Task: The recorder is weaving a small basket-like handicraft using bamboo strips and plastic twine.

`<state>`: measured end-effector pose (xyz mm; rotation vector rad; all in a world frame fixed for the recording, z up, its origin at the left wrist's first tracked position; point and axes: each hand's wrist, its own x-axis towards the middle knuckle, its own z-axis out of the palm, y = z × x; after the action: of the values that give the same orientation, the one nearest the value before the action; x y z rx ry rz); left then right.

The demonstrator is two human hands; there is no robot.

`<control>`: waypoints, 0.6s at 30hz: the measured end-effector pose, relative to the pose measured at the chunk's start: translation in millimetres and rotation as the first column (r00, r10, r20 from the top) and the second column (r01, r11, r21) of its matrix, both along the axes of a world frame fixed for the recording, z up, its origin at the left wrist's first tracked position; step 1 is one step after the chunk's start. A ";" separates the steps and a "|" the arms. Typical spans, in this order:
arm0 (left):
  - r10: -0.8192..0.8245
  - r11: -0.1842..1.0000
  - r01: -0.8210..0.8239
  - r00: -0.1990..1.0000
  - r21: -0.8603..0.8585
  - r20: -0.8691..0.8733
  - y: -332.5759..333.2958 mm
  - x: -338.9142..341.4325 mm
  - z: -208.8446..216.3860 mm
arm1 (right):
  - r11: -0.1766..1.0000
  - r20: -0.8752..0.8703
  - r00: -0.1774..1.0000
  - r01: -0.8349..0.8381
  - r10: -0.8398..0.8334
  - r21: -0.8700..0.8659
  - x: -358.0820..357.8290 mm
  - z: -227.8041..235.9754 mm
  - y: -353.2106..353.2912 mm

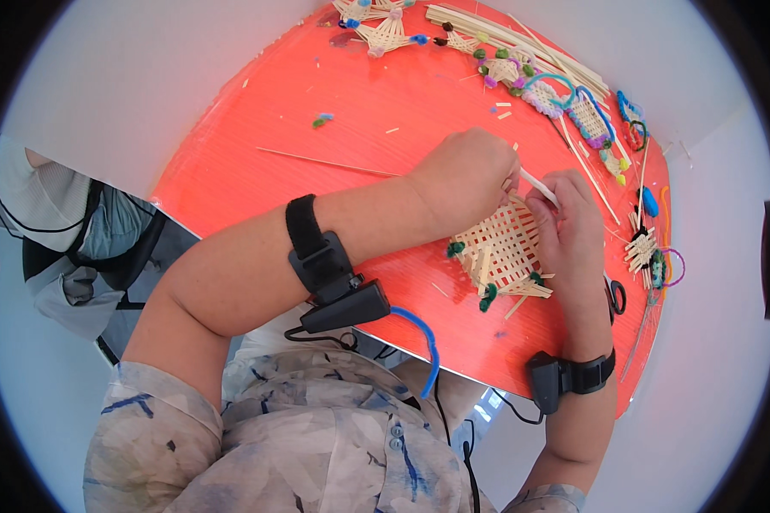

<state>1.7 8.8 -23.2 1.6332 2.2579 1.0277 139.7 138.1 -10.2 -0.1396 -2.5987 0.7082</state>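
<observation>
A small woven lattice of pale straw strips [500, 252] with dark green pom-poms at its corners lies on the red table [316, 188]. My left hand [470, 175] is closed over the lattice's upper edge, pinching a strip. My right hand [569, 218] grips a thin pale strip [539, 184] at the same edge, with the fingers curled around it. Both wrists carry black strapped devices with cables.
Finished woven pieces with coloured pom-poms and pipe cleaners [565, 103] line the table's far edge beside a bundle of straw strips [505, 38]. Black scissors [616, 297] lie by my right wrist. A long thin straw [325, 161] lies mid-table. Another person [68, 231] sits at left.
</observation>
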 end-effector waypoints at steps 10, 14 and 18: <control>-0.026 0.999 0.027 0.999 0.029 -0.028 1.5 2.4 -2.7 | 0.993 0.043 0.998 0.036 -0.041 0.115 -0.6 3.7 -2.3; -0.016 0.999 0.017 0.999 0.030 -0.038 0.6 3.2 -1.8 | 0.989 0.060 0.996 0.063 -0.071 0.133 -2.1 2.6 -2.1; -0.015 1.000 0.015 1.000 0.025 0.019 2.2 2.9 -2.0 | 0.990 0.029 0.999 0.037 -0.041 0.137 -2.3 2.2 -3.7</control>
<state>4.7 11.0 -25.1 1.6399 2.2261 1.0680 137.4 134.4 -8.0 -0.1602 -2.6568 0.5169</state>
